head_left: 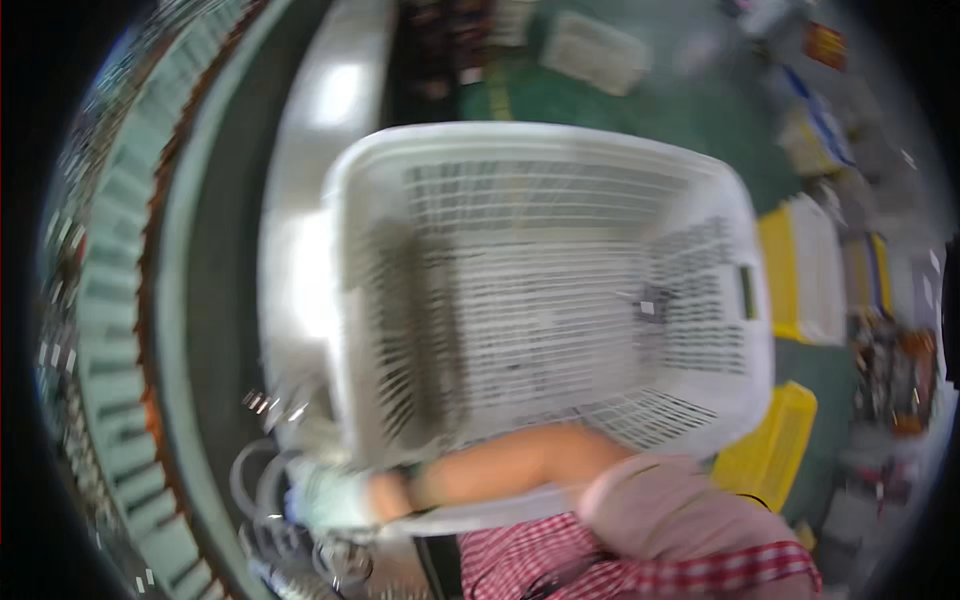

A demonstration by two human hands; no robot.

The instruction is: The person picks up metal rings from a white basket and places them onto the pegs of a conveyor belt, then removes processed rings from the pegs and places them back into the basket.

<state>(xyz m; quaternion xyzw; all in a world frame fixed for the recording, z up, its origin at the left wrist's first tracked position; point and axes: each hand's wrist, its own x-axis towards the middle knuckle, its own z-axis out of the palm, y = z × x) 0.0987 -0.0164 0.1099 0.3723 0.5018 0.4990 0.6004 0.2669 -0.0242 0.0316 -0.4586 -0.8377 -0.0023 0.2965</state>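
Observation:
A large white slatted plastic basket fills the middle of the view, its open top facing me. A small dark smudge with a pale spot lies toward its right inner side, too blurred to name. My right arm reaches across the basket's near rim to the left. At its end, my right hand, in a pale glove, is by the basket's near left corner. Motion smears its fingers, so I cannot make out their grip. Pale looped, tube-like shapes and shiny bits show beside that hand. I cannot pick out my left hand.
A shiny metal surface runs along the basket's left. Farther left curves a long pale green slotted structure with a brown edge. Yellow and white crates, a yellow crate and a white crate stand on the green floor.

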